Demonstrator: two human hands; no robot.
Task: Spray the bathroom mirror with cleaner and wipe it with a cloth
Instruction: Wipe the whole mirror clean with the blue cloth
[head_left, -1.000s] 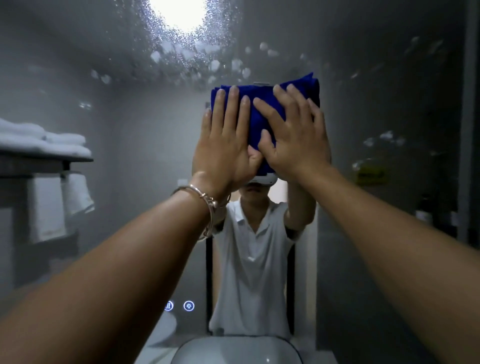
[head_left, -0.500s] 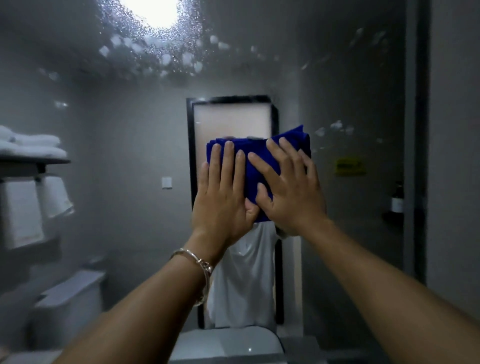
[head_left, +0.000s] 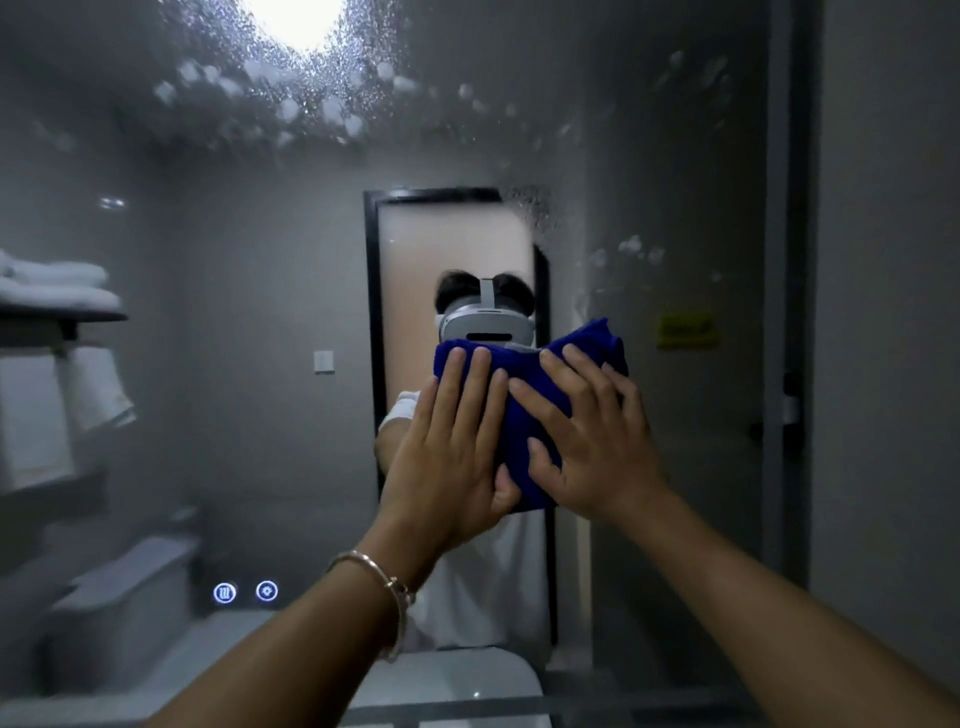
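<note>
Two hands, left hand (head_left: 447, 457) and right hand (head_left: 597, 447), grip wide, fingers flat, press blue cloth (head_left: 524, 364) on mirror (head_left: 260, 249), frame centre. Above, spray droplets (head_left: 291, 104); at left, reflected towels (head_left: 57, 291). Cloth lower than before, headset (head_left: 485, 325) uncovered.

Thin metal bangle (head_left: 387, 587) on left wrist; in reflection, white short-sleeved shirt (head_left: 483, 587), white headset (head_left: 485, 325) with top strap.
</note>
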